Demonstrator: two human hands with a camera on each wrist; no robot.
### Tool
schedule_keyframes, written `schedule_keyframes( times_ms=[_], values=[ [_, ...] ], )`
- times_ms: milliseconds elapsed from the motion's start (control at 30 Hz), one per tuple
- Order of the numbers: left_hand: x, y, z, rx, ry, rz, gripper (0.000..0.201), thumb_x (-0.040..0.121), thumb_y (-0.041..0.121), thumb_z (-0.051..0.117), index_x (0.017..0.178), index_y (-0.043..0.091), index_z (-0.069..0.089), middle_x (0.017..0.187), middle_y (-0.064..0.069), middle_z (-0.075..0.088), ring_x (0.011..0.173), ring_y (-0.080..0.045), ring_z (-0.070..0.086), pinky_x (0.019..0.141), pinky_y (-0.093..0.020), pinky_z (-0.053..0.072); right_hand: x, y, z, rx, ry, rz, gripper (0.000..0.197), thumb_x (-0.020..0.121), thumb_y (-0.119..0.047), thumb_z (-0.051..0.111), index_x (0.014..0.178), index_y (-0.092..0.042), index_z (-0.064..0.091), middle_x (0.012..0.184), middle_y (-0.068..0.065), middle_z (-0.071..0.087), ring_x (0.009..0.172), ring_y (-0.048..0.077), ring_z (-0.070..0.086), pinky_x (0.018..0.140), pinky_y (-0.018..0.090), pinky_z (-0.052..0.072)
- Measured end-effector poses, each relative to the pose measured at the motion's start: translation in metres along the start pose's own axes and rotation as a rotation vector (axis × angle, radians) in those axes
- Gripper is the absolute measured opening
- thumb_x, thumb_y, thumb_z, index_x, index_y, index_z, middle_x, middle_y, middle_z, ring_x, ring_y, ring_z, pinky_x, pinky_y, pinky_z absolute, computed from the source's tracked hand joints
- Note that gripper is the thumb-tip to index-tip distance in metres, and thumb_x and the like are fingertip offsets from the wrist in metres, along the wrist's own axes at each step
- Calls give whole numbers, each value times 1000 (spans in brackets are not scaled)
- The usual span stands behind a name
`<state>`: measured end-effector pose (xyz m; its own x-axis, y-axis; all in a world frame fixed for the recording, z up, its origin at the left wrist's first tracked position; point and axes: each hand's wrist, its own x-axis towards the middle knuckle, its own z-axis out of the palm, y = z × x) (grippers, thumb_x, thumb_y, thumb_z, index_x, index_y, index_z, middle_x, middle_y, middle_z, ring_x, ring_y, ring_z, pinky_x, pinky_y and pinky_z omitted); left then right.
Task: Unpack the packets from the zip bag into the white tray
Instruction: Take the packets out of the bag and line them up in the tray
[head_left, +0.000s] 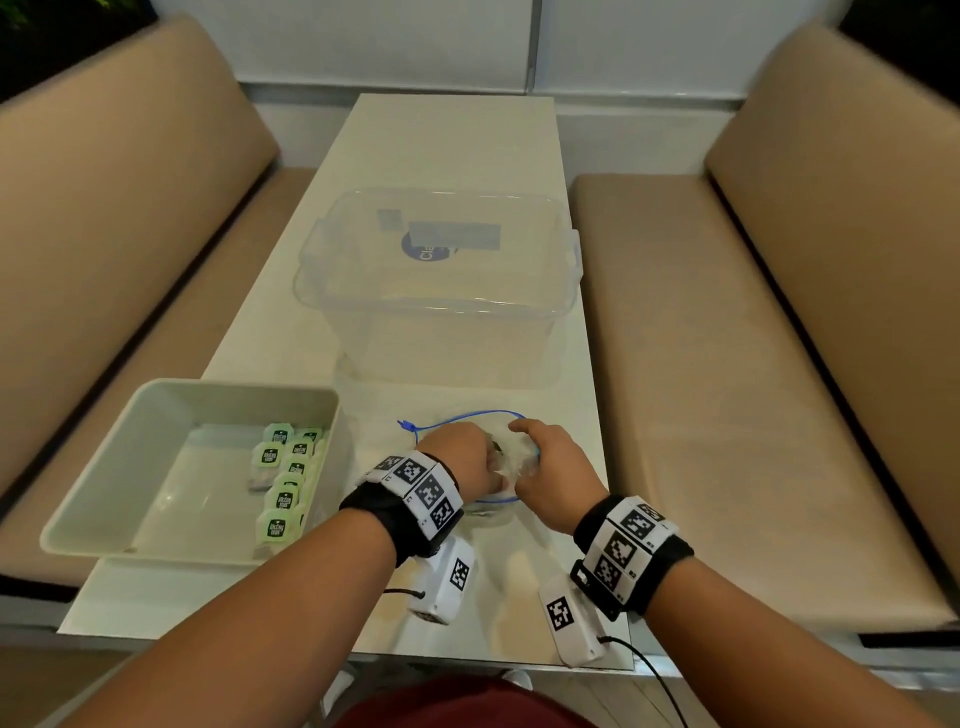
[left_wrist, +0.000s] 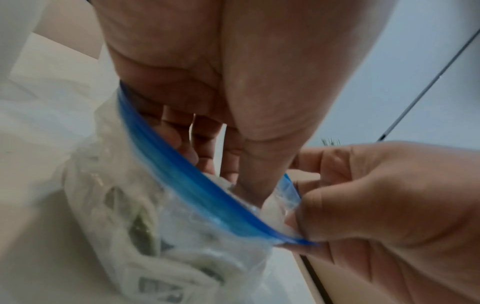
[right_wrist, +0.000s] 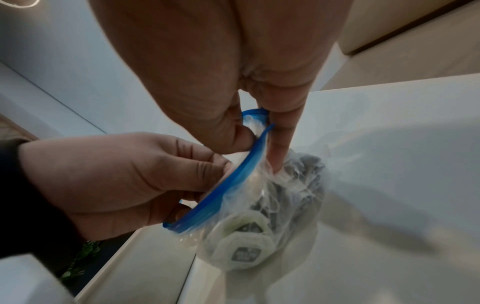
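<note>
The clear zip bag (head_left: 508, 462) with a blue zip rim (left_wrist: 197, 189) stands on the table, held open between both hands. My left hand (head_left: 457, 452) reaches down into its mouth; thumb and fingers (left_wrist: 205, 148) close on something pale there, seemingly a packet. My right hand (head_left: 550, 467) pinches the rim (right_wrist: 249, 164) between thumb and fingers (right_wrist: 279, 144). Several pale green packets (right_wrist: 244, 253) lie crumpled in the bag's bottom. The white tray (head_left: 104, 478) sits left of the bag and holds several green packets (head_left: 285, 483) along its right side.
A big clear plastic box (head_left: 441, 291) stands right behind the bag in the middle of the white table (head_left: 467, 145). Tan padded benches (head_left: 727, 364) run along both sides. The tray's left corner overhangs the table's left edge.
</note>
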<state>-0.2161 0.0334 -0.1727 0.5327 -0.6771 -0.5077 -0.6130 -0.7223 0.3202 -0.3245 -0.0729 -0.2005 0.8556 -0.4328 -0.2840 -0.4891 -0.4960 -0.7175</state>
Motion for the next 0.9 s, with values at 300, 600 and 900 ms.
schedule_keyframes(
  times_ms=[300, 600, 900],
  values=[
    [-8, -13, -22, -170, 183, -17, 15, 86, 32, 69, 84, 17, 71, 87, 1, 71, 87, -18, 66, 80, -30, 53, 1, -1, -2, -28, -20, -36, 66, 82, 5, 55, 141, -23, 45, 138, 5, 42, 101, 14, 50, 86, 15, 36],
    [-20, -23, -43, -457, 288, 159, 3, 91, 27, 65, 90, 25, 67, 79, 2, 69, 74, -20, 67, 74, -36, 57, 3, -9, -14, -19, 54, -191, 75, 69, -54, 66, 138, -29, 48, 145, 4, 37, 136, 21, 39, 113, 37, 37],
    [-44, -31, -54, -624, 323, 201, 18, 82, 26, 77, 94, 24, 65, 63, 0, 63, 56, -16, 65, 61, -35, 56, 9, -39, -23, 138, 92, -333, 29, 86, -24, 74, 113, -29, 65, 88, -14, 62, 81, 4, 59, 73, 16, 42]
  ],
)
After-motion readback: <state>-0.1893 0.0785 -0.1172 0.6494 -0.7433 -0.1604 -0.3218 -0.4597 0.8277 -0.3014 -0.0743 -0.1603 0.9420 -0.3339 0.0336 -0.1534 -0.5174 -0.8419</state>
